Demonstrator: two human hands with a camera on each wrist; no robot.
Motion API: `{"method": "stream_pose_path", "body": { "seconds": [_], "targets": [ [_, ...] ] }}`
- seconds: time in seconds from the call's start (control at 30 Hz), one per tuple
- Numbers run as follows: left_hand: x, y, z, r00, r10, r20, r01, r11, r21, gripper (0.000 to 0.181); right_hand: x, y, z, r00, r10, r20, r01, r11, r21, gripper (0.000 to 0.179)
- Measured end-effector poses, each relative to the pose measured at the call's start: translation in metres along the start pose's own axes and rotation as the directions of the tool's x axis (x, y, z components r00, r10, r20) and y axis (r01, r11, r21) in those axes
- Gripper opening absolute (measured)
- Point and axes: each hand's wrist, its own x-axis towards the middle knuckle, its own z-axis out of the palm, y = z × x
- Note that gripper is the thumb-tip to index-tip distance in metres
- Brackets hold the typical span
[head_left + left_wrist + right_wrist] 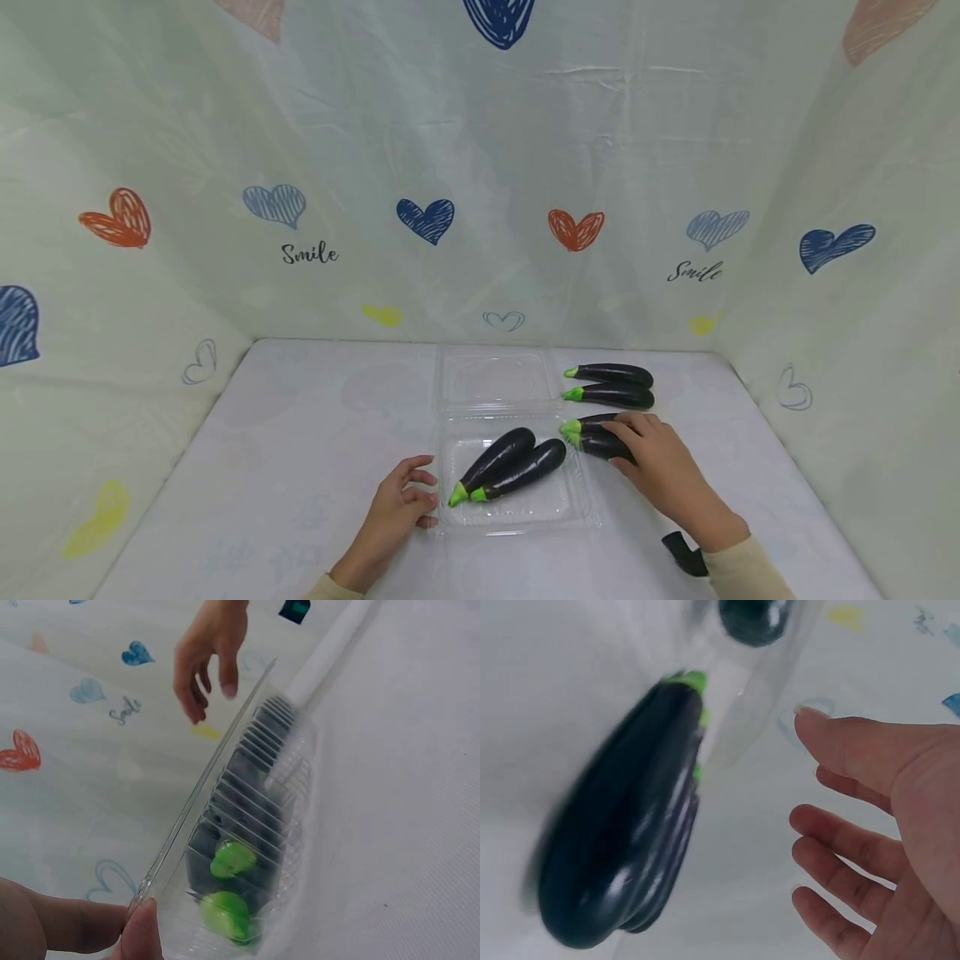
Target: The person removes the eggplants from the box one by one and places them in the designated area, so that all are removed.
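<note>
My left hand (pixel 401 504) pinches the clear box (pixel 517 530) by its rim for steadiness; my right hand (pixel 667 467), fingers parted, hangs by the nearer eggplant pair (pixel 602 445), just right of the box, best gripped mid-body.

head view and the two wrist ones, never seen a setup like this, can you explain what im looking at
There's no machine: these are a person's bare hands. The wide picture comes from a camera worn on the head, looking forward and down; each of the other two comes from a camera on one wrist.

On the white table lies an open clear container with two eggplants inside. Four more eggplants lie to its right. The left hand pinches the container's rim. The right hand is over the nearer pair, open and gripping nothing.
</note>
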Motion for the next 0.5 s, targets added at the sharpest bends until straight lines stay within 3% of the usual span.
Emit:
{"method": "stream_pose_path", "body": {
  "seconds": [0.23, 0.37, 0.5],
  "targets": [
    [0.000, 0.001, 0.000, 1.000, -0.003, -0.005, 0.003, 1.000, 0.003, 0.058, 0.008, -0.025, -0.010, 0.988, -0.133, -0.080, 0.135, 0.991, 0.017, 0.054],
    [-0.001, 0.001, 0.000, 1.000, -0.001, -0.003, 0.001, 1.000, 0.004, 0.058, 0.014, -0.039, -0.012, 0.983, -0.174, -0.059, 0.176, 0.984, 0.023, 0.054],
    [-0.001, 0.001, 0.000, 1.000, 0.002, 0.003, -0.002, 1.000, 0.000, 0.058, 0.020, -0.051, -0.009, 0.981, -0.193, 0.009, 0.193, 0.980, 0.041, 0.052]
  ]
}}
